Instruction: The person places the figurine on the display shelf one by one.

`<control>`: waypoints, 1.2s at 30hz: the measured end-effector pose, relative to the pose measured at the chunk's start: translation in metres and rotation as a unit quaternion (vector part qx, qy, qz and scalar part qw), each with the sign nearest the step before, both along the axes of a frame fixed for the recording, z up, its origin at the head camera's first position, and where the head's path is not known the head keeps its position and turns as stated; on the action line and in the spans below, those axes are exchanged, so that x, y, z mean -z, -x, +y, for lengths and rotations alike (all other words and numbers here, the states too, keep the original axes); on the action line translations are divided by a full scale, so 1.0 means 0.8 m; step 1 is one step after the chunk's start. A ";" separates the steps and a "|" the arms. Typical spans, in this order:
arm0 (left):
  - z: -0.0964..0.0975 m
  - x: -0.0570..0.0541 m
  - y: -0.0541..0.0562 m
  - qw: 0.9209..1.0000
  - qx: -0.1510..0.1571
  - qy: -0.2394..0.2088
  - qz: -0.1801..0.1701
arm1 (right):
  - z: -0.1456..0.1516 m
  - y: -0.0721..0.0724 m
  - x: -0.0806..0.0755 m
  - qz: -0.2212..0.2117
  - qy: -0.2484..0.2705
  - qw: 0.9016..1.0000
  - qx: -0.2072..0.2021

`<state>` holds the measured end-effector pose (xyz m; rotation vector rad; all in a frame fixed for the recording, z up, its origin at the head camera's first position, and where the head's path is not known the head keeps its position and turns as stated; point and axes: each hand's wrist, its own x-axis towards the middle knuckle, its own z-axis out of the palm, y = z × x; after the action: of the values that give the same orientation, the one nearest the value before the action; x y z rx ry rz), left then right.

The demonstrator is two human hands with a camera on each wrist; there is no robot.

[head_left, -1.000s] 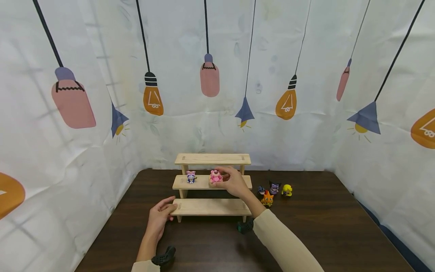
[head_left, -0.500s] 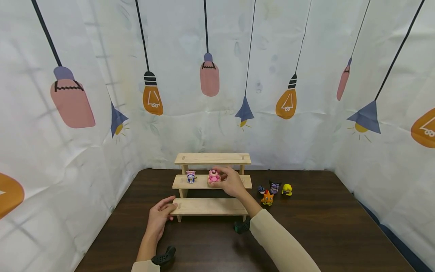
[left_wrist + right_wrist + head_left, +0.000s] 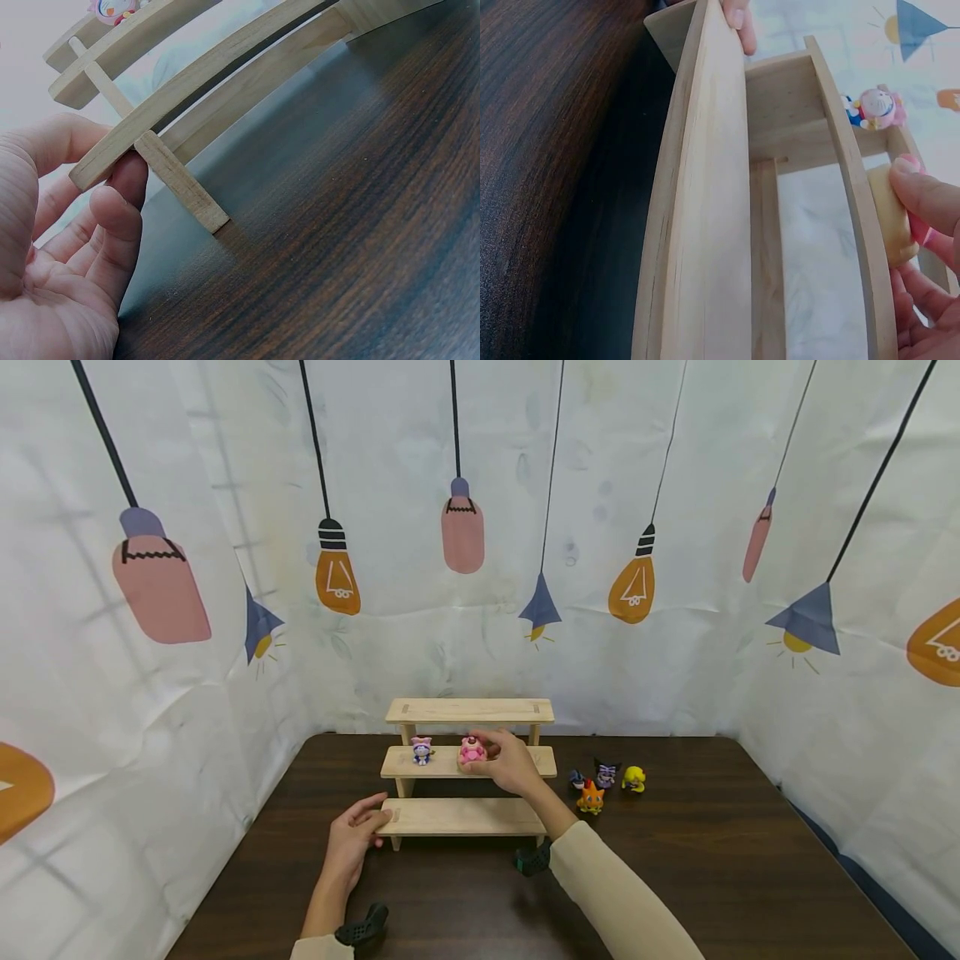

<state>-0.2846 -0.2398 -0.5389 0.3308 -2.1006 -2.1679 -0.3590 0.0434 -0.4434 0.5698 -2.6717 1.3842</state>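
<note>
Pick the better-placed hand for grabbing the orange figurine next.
Probably the right hand: the orange figurine stands on its side of the shelf, though that hand must first release the pink figurine. The left hand grips the shelf's left end.

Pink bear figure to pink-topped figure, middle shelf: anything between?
Only bare wood of the middle shelf between the pink bear figure, in the right hand, and the pink-topped figure; the head view shows it.
</note>
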 end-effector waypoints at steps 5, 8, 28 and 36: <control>0.000 0.000 0.001 1.000 0.002 -0.005 -0.001 | 0.000 0.002 0.001 0.001 -0.011 1.000 -0.003; 0.000 0.001 0.001 1.000 0.002 -0.006 -0.002 | 0.001 0.003 0.002 0.000 -0.011 1.000 -0.005; -0.001 0.002 0.001 1.000 0.000 -0.005 -0.001 | 0.002 0.002 0.001 -0.014 -0.003 1.000 -0.010; 0.000 0.002 0.001 1.000 -0.001 -0.002 0.001 | 0.009 -0.003 0.001 -0.014 0.009 1.000 -0.016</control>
<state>-0.2850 -0.2398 -0.5407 0.3307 -2.0934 -2.1697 -0.3567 0.0510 -0.4443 0.5972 -2.6803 1.4335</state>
